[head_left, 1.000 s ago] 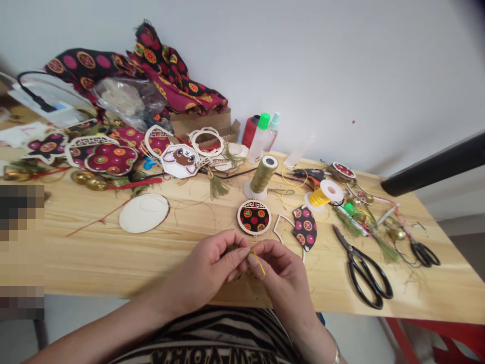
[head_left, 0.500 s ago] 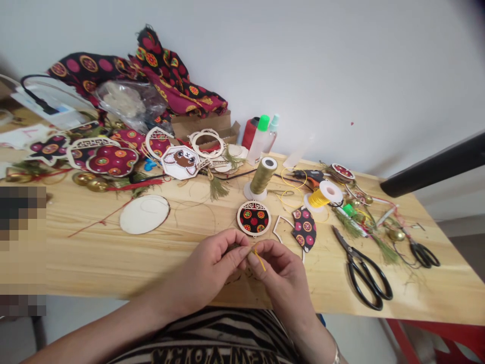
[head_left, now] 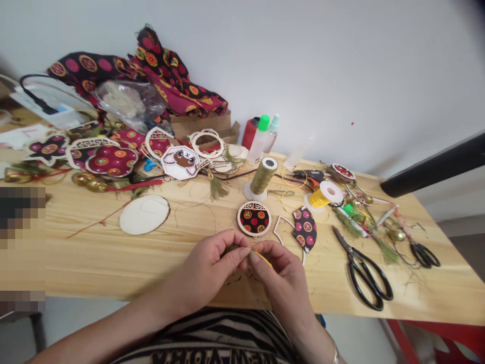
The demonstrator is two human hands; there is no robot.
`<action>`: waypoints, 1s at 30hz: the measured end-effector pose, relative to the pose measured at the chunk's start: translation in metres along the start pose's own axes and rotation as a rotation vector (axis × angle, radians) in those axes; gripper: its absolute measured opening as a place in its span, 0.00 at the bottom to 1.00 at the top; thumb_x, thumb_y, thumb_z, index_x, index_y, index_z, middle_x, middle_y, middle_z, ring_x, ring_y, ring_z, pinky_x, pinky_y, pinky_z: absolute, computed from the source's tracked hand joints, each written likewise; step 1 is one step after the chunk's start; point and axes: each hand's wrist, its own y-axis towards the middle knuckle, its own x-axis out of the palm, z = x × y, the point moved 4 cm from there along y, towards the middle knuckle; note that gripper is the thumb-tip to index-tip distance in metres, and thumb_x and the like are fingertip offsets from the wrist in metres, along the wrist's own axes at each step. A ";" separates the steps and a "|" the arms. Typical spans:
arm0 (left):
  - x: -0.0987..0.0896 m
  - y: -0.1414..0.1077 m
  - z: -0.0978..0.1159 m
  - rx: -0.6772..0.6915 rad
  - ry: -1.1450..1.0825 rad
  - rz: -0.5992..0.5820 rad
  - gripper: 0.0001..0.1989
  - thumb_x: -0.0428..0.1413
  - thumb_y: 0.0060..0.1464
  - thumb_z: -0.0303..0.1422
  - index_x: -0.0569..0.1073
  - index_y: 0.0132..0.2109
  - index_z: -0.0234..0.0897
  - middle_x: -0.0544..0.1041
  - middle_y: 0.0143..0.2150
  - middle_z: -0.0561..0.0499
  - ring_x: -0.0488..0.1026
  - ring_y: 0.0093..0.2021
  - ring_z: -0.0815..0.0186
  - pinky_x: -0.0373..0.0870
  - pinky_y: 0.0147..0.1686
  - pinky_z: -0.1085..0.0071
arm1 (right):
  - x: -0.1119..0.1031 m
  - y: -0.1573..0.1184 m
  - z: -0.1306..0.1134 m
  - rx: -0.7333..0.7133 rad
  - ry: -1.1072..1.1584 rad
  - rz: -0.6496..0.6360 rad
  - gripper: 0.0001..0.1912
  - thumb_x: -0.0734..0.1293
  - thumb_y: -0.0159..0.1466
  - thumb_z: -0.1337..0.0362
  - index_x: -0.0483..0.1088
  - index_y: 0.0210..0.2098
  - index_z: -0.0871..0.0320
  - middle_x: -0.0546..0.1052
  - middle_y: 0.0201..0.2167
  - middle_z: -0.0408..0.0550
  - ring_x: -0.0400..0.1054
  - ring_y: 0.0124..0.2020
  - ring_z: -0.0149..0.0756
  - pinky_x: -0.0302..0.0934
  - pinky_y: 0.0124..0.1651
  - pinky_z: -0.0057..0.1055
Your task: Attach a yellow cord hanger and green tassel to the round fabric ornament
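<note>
Over the table's front edge, my left hand (head_left: pixel 214 270) and my right hand (head_left: pixel 284 275) meet at the fingertips. My left fingers are closed on a bundle of olive threads (head_left: pixel 230 248), mostly hidden by the hand. A short yellow cord (head_left: pixel 264 258) is pinched between my right thumb and index finger. Just beyond the hands lies a round wooden-framed pendant (head_left: pixel 253 221) with dark flowered fabric. To its right are a fan-shaped fabric piece (head_left: pixel 304 230) and a thin white frame (head_left: pixel 278 228). Loose dark strands show beneath my fingers.
Behind the pendant stands an olive thread spool (head_left: pixel 263 178); a yellow cord spool (head_left: pixel 322 197) is to its right. Large black-handled scissors (head_left: pixel 366 275) lie at right. A white oval disc (head_left: pixel 144 215) is at left. Bottles (head_left: pixel 259 141), ornaments and patterned fabric (head_left: pixel 182 96) line the wall.
The yellow cord's free end has swung from pointing down to lying rightward along my right thumb. My right fingers have shifted slightly; my left hand stays nearly the same.
</note>
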 end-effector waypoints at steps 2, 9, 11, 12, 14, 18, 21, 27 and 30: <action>0.001 0.001 -0.001 -0.016 -0.040 -0.012 0.09 0.52 0.57 0.38 0.66 0.32 0.38 0.61 0.22 0.61 0.55 0.23 0.73 0.52 0.23 0.76 | 0.000 0.000 0.001 0.009 0.008 0.003 0.08 0.72 0.55 0.62 0.71 0.29 0.59 0.74 0.24 0.40 0.64 0.25 0.24 0.60 0.30 0.21; -0.001 0.000 -0.004 0.007 -0.043 0.016 0.08 0.53 0.57 0.37 0.68 0.33 0.37 0.63 0.23 0.60 0.56 0.23 0.73 0.53 0.23 0.76 | 0.000 0.000 0.000 0.022 -0.010 0.010 0.09 0.72 0.55 0.61 0.71 0.28 0.59 0.74 0.23 0.40 0.62 0.23 0.25 0.59 0.29 0.22; -0.001 0.000 -0.004 0.002 -0.060 0.021 0.08 0.54 0.56 0.37 0.68 0.33 0.37 0.63 0.23 0.60 0.57 0.23 0.73 0.54 0.23 0.76 | 0.001 0.000 -0.001 0.024 -0.015 0.015 0.09 0.72 0.55 0.60 0.71 0.28 0.59 0.73 0.23 0.40 0.63 0.23 0.25 0.60 0.29 0.23; -0.001 0.000 -0.004 -0.004 -0.070 0.023 0.09 0.54 0.56 0.37 0.68 0.33 0.37 0.63 0.23 0.60 0.56 0.23 0.73 0.53 0.22 0.77 | 0.001 0.000 -0.001 0.024 -0.015 0.018 0.09 0.72 0.55 0.60 0.71 0.28 0.59 0.73 0.23 0.40 0.63 0.23 0.26 0.60 0.29 0.23; -0.001 0.000 -0.004 -0.011 -0.094 0.026 0.09 0.54 0.56 0.38 0.68 0.33 0.37 0.63 0.22 0.60 0.56 0.22 0.74 0.53 0.22 0.77 | 0.002 0.000 -0.001 0.026 -0.013 0.019 0.09 0.72 0.55 0.60 0.71 0.27 0.59 0.73 0.22 0.40 0.63 0.23 0.26 0.61 0.30 0.24; 0.001 0.001 -0.004 -0.019 -0.180 0.022 0.08 0.54 0.56 0.38 0.69 0.37 0.37 0.68 0.24 0.59 0.58 0.21 0.75 0.54 0.21 0.78 | 0.003 0.000 -0.003 0.015 -0.017 0.001 0.08 0.72 0.56 0.61 0.72 0.27 0.59 0.74 0.23 0.42 0.65 0.24 0.28 0.62 0.31 0.25; 0.000 0.001 -0.003 -0.021 -0.203 0.042 0.10 0.55 0.55 0.38 0.70 0.43 0.37 0.69 0.24 0.58 0.59 0.21 0.74 0.55 0.21 0.78 | 0.003 0.000 -0.002 0.005 0.002 -0.014 0.08 0.71 0.57 0.61 0.72 0.27 0.59 0.75 0.24 0.42 0.66 0.25 0.28 0.62 0.32 0.25; 0.000 0.001 -0.003 -0.010 -0.199 0.048 0.10 0.55 0.56 0.36 0.72 0.42 0.37 0.69 0.24 0.58 0.60 0.22 0.75 0.55 0.21 0.79 | 0.001 0.001 0.003 0.006 0.006 -0.015 0.07 0.71 0.58 0.62 0.72 0.29 0.58 0.76 0.24 0.42 0.67 0.27 0.29 0.62 0.33 0.25; -0.001 0.001 -0.004 -0.011 -0.201 0.045 0.08 0.55 0.56 0.36 0.71 0.40 0.37 0.69 0.24 0.58 0.59 0.22 0.75 0.54 0.21 0.79 | 0.000 0.000 0.004 0.016 0.009 0.006 0.07 0.71 0.57 0.61 0.72 0.29 0.58 0.76 0.25 0.42 0.67 0.27 0.29 0.61 0.32 0.25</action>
